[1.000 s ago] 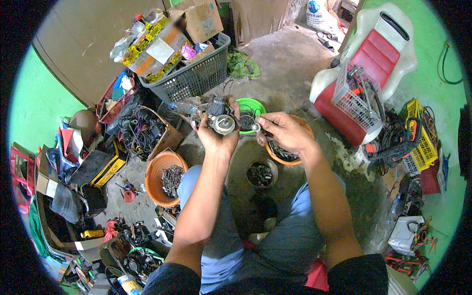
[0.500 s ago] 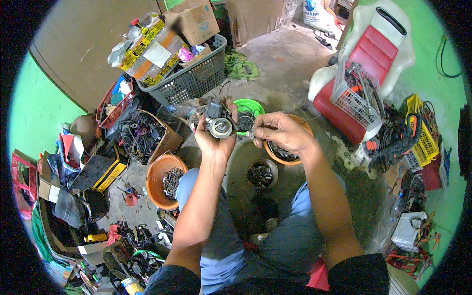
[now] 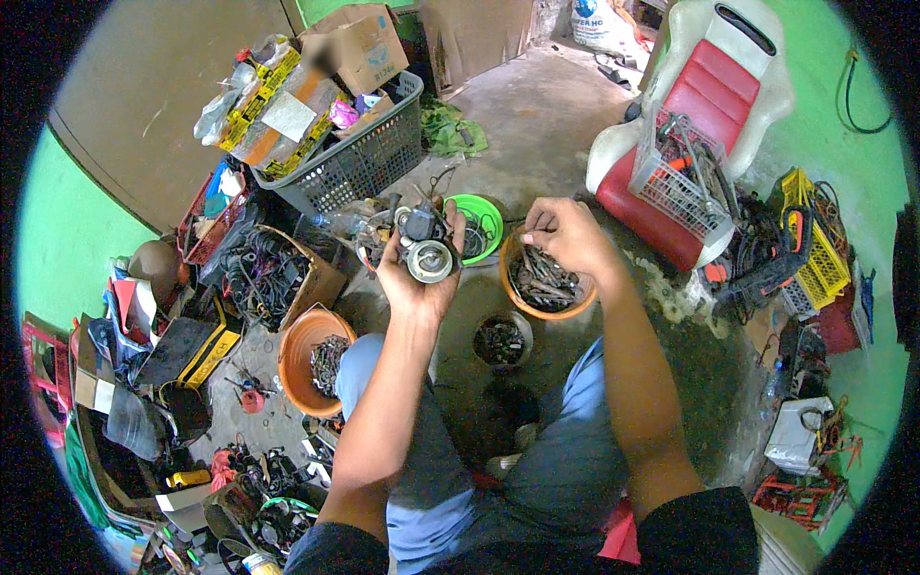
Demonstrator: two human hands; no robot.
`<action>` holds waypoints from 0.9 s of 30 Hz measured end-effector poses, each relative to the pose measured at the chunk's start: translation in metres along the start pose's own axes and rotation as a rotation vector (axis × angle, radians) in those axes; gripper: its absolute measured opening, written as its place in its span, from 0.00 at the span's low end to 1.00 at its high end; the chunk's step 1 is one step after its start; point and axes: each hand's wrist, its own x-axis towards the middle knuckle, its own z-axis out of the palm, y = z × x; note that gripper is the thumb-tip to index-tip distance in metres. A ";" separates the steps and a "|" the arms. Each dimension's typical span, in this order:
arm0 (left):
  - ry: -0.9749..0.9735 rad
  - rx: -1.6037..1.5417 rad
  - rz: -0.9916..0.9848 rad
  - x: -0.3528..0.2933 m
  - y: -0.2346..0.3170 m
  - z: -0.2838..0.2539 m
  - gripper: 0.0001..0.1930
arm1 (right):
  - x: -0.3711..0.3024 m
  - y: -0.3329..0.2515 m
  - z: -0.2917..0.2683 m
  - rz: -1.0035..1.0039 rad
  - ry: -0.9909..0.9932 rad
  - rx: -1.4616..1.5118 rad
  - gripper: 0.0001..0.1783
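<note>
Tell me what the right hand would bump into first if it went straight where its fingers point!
Probably the green bowl, just left of the right hand in the picture. Depth is unclear, so it might pass over and meet the metal part in the left hand.

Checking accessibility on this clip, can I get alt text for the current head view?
A person's left hand holds a carburetor-like metal part while the right hand, fingers bent, is over an orange bucket of metal pieces. Around them is a cluttered floor with a green basin, grey basket and red-and-white seat.
</note>
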 end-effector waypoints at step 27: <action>0.156 0.178 -0.393 -0.006 -0.024 -0.012 0.23 | 0.005 -0.019 0.008 0.061 0.164 0.482 0.16</action>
